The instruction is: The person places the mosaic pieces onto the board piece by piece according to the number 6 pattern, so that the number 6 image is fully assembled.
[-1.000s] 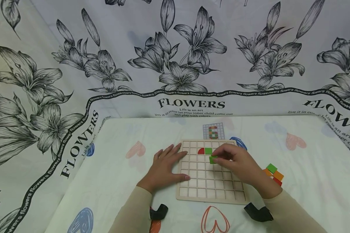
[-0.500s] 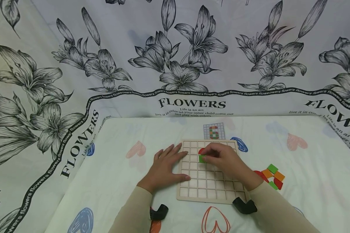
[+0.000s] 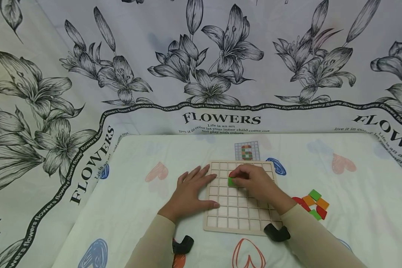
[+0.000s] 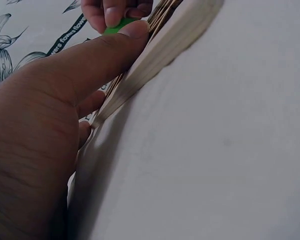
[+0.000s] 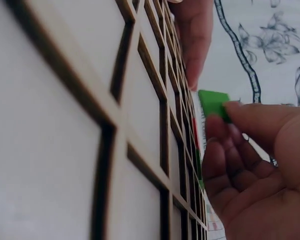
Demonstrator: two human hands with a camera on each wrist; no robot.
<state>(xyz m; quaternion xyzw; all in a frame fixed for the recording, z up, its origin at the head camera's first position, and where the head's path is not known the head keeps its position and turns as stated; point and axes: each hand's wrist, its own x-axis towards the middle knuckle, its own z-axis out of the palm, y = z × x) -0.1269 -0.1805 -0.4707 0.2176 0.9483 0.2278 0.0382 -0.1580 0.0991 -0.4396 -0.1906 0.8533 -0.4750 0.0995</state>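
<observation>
A wooden grid board [image 3: 232, 211] lies on the table. My left hand [image 3: 187, 191] rests with spread fingers along its left edge, thumb and fingertips touching the frame. Over the upper part of the board, my right hand [image 3: 259, 184] pinches a green square tile [image 3: 231, 182] between thumb and fingers; the right wrist view shows this green tile [image 5: 214, 102] tilted above the grid. A red tile [image 3: 230, 174] sits in an upper cell, mostly covered by the right fingers. The right wrist view also shows a green tile [image 5: 198, 162] set beside the red one, hidden in the head view.
Right of the board lie several loose tiles, among them a green one [image 3: 315, 194], an orange one [image 3: 322, 203] and a red one [image 3: 321, 213]. Behind the board is a gridded card [image 3: 247, 150] with a coloured figure. Black wrist devices [image 3: 277, 233] hang by both sleeves.
My right hand has moved left across the board with the green tile, from beside the placed green tile to just below the red one. The left hand has stayed put.
</observation>
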